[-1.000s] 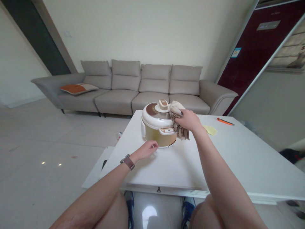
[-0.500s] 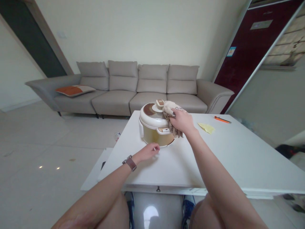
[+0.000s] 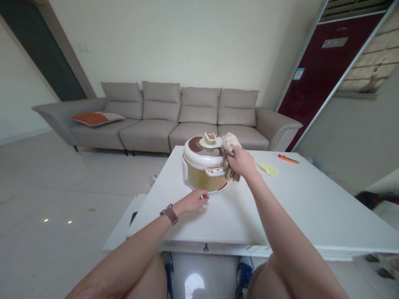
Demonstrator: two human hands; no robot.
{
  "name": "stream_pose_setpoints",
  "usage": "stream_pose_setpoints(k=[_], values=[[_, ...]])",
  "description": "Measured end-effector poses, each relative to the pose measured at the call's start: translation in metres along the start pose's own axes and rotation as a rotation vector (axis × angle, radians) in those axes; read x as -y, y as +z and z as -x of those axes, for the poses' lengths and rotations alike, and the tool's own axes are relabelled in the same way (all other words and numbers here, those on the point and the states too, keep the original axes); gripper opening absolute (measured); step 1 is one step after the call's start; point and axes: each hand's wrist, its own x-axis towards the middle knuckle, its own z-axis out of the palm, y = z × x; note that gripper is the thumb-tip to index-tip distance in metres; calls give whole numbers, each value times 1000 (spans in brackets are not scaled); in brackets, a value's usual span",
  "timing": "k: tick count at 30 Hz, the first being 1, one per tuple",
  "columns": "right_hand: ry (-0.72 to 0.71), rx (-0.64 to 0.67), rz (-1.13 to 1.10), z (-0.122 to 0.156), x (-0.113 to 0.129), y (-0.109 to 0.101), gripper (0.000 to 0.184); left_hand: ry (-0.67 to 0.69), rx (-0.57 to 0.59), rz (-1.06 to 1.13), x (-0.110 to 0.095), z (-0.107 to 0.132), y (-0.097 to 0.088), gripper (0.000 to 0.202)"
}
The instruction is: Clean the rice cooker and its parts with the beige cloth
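A rice cooker (image 3: 202,178) with a gold body, white rim and handle, and a brown-and-clear lid (image 3: 205,145) stands upright on the white table (image 3: 280,207). My right hand (image 3: 243,161) is closed round a bunched beige patterned cloth (image 3: 230,145), which lies against the right side of the cooker's lid and rim. The cloth hides that side of the cooker. My left hand (image 3: 198,199), with a watch (image 3: 170,213) on the wrist, is just in front of the cooker's base, its fingers loosely curled in; I see nothing in them.
Right of the cooker lie a yellow cloth piece (image 3: 267,169) and an orange utility knife (image 3: 288,159). A drawer knob (image 3: 206,247) sticks out at the table's front edge. A grey sofa (image 3: 156,133) with an orange cushion (image 3: 96,118) stands behind the table.
My right hand and the cloth have shifted slightly right, outward along the lid's edge. My left hand stays almost where it was. The view has tilted a little.
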Motion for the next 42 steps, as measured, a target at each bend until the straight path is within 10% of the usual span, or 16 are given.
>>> stream_pose_setpoints(k=[3, 12, 24, 42], values=[[-129, 4, -20, 1, 9, 2, 42, 4, -3, -8, 1, 0, 4, 16], [130, -52, -41, -30, 7, 9, 50, 4, 2, -58, 2, 1, 8, 14], [-69, -34, -4, -49, 15, 10, 42, -3, 50, -157, 5, 1, 17, 15], [-212, -23, -199, -10, -31, 7, 51, 32, 177, -268, -11, -7, 32, 17]])
